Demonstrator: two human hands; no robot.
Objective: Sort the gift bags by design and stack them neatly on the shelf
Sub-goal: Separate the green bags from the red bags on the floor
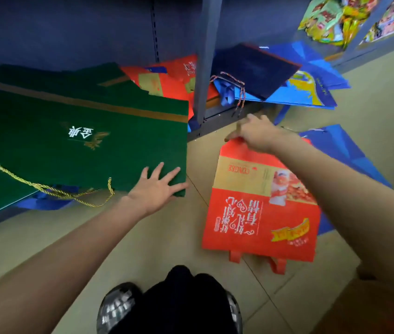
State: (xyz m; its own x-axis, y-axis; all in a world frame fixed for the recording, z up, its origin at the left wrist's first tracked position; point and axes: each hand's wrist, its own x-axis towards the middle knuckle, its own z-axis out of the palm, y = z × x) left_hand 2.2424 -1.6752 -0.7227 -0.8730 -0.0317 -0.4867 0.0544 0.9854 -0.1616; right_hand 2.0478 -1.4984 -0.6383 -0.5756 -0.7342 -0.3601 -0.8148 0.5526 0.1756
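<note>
A large green gift bag (75, 141) with gold rope handles lies flat on the low shelf at the left, on top of other green bags. My left hand (157, 189) rests spread and flat on its near right corner. A red-orange gift bag (258, 208) with white writing lies on the floor to the right, handles toward me. My right hand (256, 135) grips its far top edge. More red bags (167, 80) lie at the back of the shelf. A dark navy bag (256, 68) and blue bags (311, 90) sit on the right shelf section.
A grey shelf upright (203, 68) stands between the two shelf sections. Another blue bag (343, 150) lies on the floor under my right arm. Colourful packets (335, 18) hang at the top right. My dark trousers and shoes (169, 307) are at the bottom, on a tan tiled floor (143, 249).
</note>
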